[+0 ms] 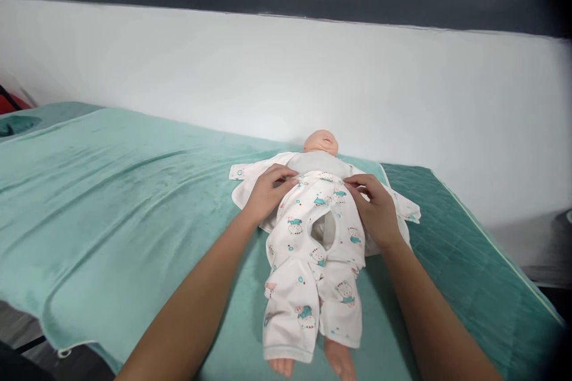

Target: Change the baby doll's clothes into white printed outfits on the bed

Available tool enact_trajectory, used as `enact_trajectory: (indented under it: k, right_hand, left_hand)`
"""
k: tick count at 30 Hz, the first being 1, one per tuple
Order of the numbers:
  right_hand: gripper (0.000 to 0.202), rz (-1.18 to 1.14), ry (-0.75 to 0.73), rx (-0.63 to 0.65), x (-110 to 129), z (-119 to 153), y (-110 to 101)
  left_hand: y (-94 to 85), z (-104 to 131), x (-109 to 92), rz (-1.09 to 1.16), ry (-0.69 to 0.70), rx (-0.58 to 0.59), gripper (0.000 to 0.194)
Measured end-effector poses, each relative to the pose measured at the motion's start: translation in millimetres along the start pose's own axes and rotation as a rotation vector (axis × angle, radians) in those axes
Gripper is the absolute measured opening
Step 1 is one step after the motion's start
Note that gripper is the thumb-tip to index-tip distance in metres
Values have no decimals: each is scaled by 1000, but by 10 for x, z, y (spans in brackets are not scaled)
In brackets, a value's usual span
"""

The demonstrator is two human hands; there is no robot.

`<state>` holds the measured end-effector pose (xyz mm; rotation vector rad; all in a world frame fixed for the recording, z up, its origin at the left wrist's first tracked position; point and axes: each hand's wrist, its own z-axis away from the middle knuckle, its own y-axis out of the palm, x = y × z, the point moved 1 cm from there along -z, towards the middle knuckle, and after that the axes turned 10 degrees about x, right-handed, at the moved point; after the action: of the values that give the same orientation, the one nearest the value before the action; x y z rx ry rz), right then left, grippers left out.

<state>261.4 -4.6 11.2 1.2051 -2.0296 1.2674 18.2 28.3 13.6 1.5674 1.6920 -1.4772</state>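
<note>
A baby doll (320, 141) lies on its back on a teal blanket (111, 190), head toward the wall. It wears white printed trousers (313, 286) with an opening at the crotch, and its bare feet stick out at the bottom. An open white printed jacket (243, 181) is spread under its grey torso. My left hand (268, 190) pinches the waistband of the trousers on the doll's right side. At the other side of the same waistband is my right hand (375, 205), fingers closed on the fabric.
The blanket covers a table that runs along a white wall (313, 83) under a dark window frame. A second teal-covered surface (27, 122) sits at the far left. The table's edge drops off at the lower left and right.
</note>
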Motion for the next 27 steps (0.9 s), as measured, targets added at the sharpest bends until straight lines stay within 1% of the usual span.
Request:
enact_trajectory:
  k: [5, 7, 11, 13, 15, 18, 20, 22, 25, 27]
  right_hand:
    - [14, 86, -106, 73, -47, -137, -23]
    - [17, 99, -126, 111, -59, -207, -27]
    - [23, 98, -105, 240, -55, -332, -42]
    - [22, 87, -95, 295, -44, -386, -46]
    - [24, 54, -53, 307, -49, -445, -43]
    - [28, -21, 122, 260, -110, -554, -27]
    - [31, -74, 228, 240, -173, -631, -10]
    - [33, -153, 282, 239, -227, -690, 18]
    - [33, -276, 328, 216, -264, -694, 78]
    - [30, -271, 301, 162, -250, -640, 117]
  left_hand:
    - [38, -116, -60, -120, 112, 29, 18]
    - [56, -176, -79, -162, 129, 47, 18]
    - [55, -343, -85, -267, 60, 72, 22]
    - [37, -442, -67, -265, 25, 93, 22]
    - [17, -532, -31, -212, 4, 121, 23]
    - [-2, -616, 61, -61, -43, 162, 25]
    - [-1, -629, 135, 65, -100, 198, 26]
    - [9, -613, 200, 193, -161, 227, 27]
    - [24, -555, 251, 314, -190, 197, 26]
    - [24, -504, 257, 285, -172, 136, 22]
